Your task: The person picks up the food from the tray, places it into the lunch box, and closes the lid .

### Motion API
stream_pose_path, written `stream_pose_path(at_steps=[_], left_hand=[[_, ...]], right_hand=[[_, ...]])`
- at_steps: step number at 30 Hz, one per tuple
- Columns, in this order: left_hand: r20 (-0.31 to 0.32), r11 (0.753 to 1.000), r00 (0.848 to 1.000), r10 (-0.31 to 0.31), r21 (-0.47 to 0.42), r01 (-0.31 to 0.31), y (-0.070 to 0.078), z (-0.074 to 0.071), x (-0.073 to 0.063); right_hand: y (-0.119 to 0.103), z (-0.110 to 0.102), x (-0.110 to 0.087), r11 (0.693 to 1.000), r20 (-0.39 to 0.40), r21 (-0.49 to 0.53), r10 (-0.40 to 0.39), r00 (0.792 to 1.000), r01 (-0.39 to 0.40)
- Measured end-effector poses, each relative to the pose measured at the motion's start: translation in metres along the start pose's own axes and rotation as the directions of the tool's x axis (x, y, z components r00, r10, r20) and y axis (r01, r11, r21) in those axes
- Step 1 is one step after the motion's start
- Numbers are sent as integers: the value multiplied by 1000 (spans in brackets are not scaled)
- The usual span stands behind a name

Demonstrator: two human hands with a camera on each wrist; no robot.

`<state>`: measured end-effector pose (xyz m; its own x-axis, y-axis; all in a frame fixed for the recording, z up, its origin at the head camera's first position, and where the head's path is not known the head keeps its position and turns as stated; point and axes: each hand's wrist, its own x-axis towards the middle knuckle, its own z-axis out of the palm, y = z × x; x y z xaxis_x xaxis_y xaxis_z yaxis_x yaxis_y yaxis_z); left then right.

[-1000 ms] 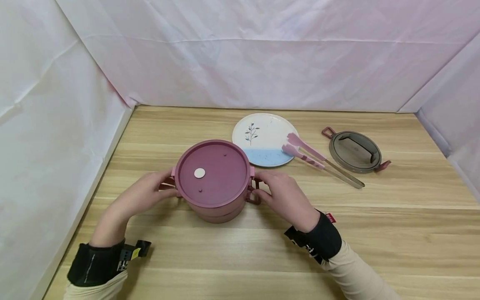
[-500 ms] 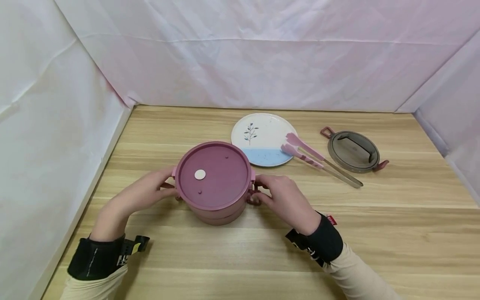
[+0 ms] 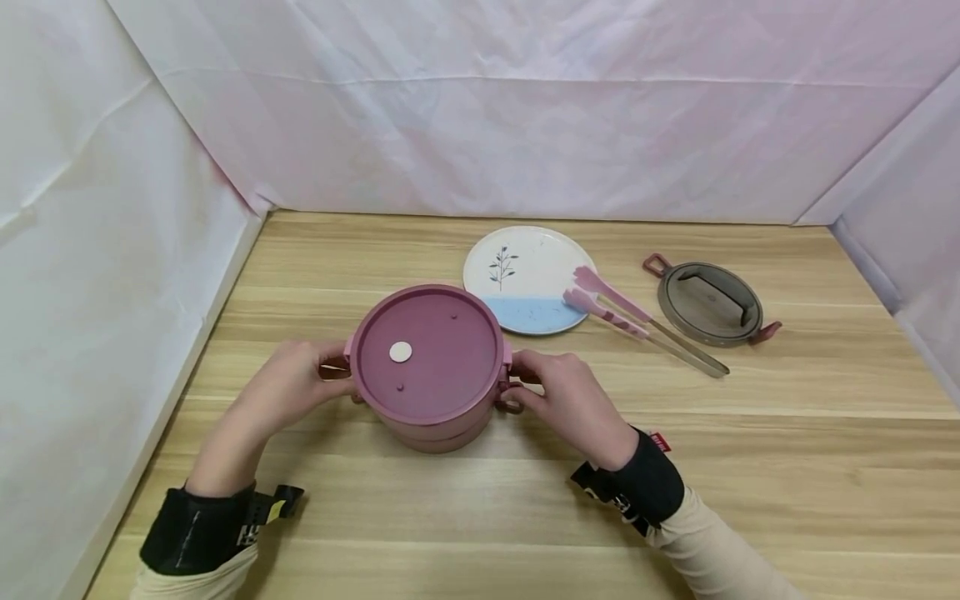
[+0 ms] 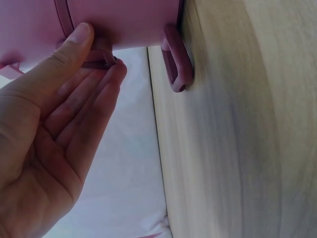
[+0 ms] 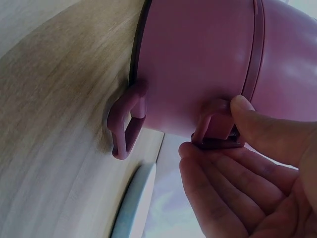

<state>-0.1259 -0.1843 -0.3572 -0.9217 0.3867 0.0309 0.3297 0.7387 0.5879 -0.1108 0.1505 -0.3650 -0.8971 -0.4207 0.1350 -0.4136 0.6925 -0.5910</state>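
A plum-coloured lidded pot (image 3: 427,354) with stacked sections stands on the table, left of centre. Its flat lid bears a pale round spot (image 3: 401,352). At the pot's left side my left hand (image 3: 296,379) pinches a side handle (image 4: 101,55), thumb on the wall above it and fingers beneath. A lower handle (image 4: 177,59) sits beside the tabletop, free of the hand. On the right, my right hand (image 3: 573,396) pinches the matching upper handle (image 5: 213,121) between thumb and fingers. Below that, another handle (image 5: 126,119) is untouched.
Behind the pot lies a white and blue plate (image 3: 517,275) with a leaf drawing. Pink-tipped tongs (image 3: 622,312) lean on its right edge. Further right is a small glass lid (image 3: 708,304) with plum tabs. White cloth walls (image 3: 525,142) border the table (image 3: 750,467).
The pot has shifted slightly toward me, with both hands still on its handles. The plate, tongs and glass lid stay in place.
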Motion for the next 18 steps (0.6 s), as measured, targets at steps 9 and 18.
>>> stream_pose_path(at_steps=[9,18], left_hand=[[32,1000,999,6,-26,-5,-4,-3,5],[36,999,999,30,-22,-29,-7,-3,7]], right_hand=[[2,1,0,995,7,101,7,1000,-8],[4,5,0,979,7,200,33,999,-34]])
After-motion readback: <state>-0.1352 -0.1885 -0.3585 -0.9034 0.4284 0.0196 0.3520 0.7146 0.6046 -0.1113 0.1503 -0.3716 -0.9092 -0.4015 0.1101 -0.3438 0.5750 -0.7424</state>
